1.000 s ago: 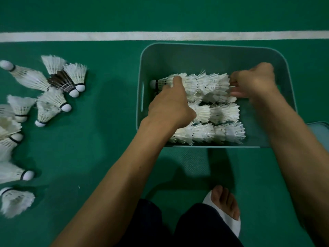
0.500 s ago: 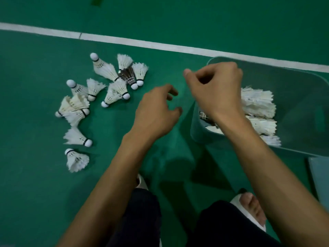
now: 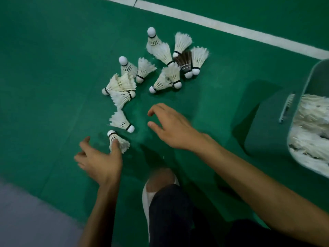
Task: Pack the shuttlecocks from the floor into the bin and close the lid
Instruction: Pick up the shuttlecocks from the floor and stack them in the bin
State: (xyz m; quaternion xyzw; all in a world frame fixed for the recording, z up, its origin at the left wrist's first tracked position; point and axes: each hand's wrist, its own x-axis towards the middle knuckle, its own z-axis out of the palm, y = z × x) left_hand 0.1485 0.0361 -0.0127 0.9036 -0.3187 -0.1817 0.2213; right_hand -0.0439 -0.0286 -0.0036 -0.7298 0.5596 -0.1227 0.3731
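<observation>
Several white shuttlecocks point(image 3: 160, 68) lie scattered on the green floor, one of them dark-feathered point(image 3: 185, 62). My left hand point(image 3: 99, 163) is low at the near end of the pile with its fingers spread, and one digit touches the feathers of the nearest shuttlecock point(image 3: 122, 144). My right hand point(image 3: 170, 129) hovers with loosely curled fingers and holds nothing, just right of another shuttlecock point(image 3: 122, 122). The grey-green bin point(image 3: 263, 132) stands at the right edge, and rows of packed shuttlecocks point(image 3: 311, 125) fill it. No lid is in view.
A white court line point(image 3: 213, 24) crosses the floor beyond the pile. A grey floor strip point(image 3: 26, 211) borders the green at the lower left. My foot in a white slipper point(image 3: 160, 180) and my dark trouser leg point(image 3: 174, 220) are between my arms.
Both hands left the bin and swung left and down to the floor pile. The view turned left with them. My left hand now touches the nearest shuttlecock.
</observation>
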